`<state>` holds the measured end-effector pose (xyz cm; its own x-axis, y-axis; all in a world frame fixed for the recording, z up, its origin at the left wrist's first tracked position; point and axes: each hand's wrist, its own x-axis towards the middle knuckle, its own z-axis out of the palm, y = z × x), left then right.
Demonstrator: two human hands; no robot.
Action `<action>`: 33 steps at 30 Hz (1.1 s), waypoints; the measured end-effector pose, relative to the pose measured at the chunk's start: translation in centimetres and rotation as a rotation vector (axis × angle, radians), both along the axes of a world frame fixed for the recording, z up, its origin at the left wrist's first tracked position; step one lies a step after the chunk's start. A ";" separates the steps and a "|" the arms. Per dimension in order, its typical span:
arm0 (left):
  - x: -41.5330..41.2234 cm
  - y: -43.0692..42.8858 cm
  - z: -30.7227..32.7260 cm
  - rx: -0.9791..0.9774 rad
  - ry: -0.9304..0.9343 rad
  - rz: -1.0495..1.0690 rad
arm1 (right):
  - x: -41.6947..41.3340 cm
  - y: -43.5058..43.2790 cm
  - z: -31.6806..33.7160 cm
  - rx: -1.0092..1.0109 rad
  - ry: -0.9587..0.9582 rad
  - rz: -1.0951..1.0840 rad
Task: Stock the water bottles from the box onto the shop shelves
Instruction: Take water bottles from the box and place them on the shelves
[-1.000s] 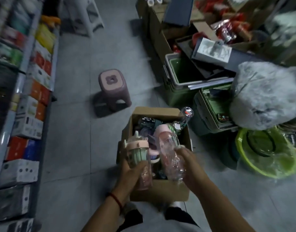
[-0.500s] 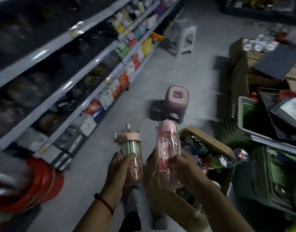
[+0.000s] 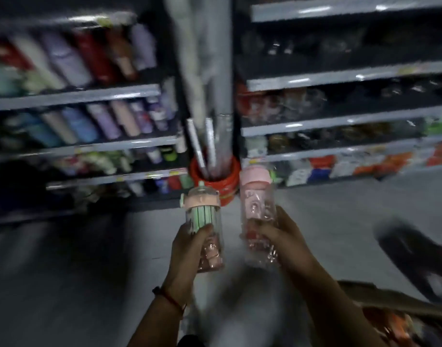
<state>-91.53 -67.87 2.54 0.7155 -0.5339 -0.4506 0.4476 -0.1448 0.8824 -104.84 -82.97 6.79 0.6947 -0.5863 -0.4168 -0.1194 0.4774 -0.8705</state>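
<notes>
My left hand (image 3: 187, 249) grips a short clear bottle (image 3: 205, 221) with a pink lid and a green insert, held upright. My right hand (image 3: 277, 236) grips a taller clear pink bottle (image 3: 256, 196) with a pink cap, wrapped in plastic. Both bottles are raised side by side in front of the shop shelves (image 3: 75, 96), which carry rows of coloured flasks on the left. The cardboard box (image 3: 390, 304) shows only its edge at the lower right, behind my right forearm. The picture is blurred by motion.
A grey pillar (image 3: 205, 71) stands between the two shelf bays, with a red bucket (image 3: 215, 176) holding long rods at its foot. The right shelves (image 3: 340, 78) hold glassware and boxed goods. A dark stool (image 3: 415, 259) blurs at the right. Grey floor lies ahead.
The view has swung left from the box and floor toward the shelves. Both hands have lifted the two bottles out of the box and carry them toward the shelving.
</notes>
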 end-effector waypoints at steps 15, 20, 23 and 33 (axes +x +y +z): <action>28.3 32.7 6.1 -0.157 -0.247 0.439 | 37.5 29.3 4.9 -0.200 -0.167 0.410; 36.7 38.7 11.6 -0.167 -0.371 0.519 | 48.0 34.9 8.8 -0.274 -0.270 0.489; 42.0 40.9 14.0 -0.218 -0.394 0.541 | 54.4 36.9 10.6 -0.328 -0.306 0.537; 64.2 44.3 21.2 -0.232 -0.511 0.609 | 76.0 38.6 17.8 -0.392 -0.529 0.626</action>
<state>-27.32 -23.59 23.72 0.9962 -0.0256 0.0831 -0.0761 0.2046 0.9759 -28.84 -44.39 24.63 0.9779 -0.0696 0.1971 0.2043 0.1173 -0.9719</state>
